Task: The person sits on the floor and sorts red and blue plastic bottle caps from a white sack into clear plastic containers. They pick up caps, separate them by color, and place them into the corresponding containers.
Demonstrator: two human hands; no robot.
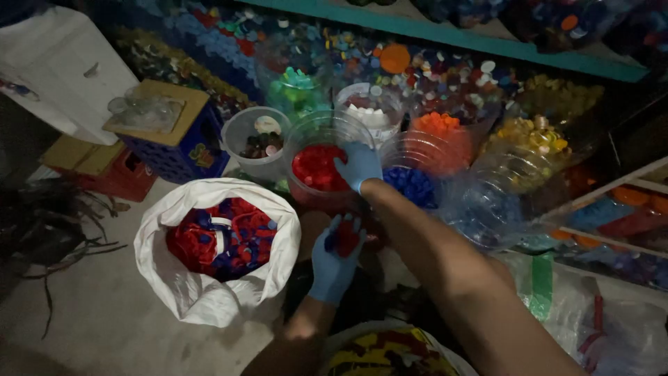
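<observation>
Left hand (339,252) (blue glove) cupped, grip holding red and blue caps (344,239) beside white sack (209,292). Right hand (358,166) over tub (321,170) of red caps, fingers curled down; can't tell whether its grip holds anything.

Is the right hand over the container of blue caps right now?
No, the right hand reaches over the clear container of red caps; the container of blue caps sits beside it.

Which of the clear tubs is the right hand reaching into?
The right hand is over the tub of red caps, the only one filled with red; its neighbour to the right holds blue caps.
</observation>
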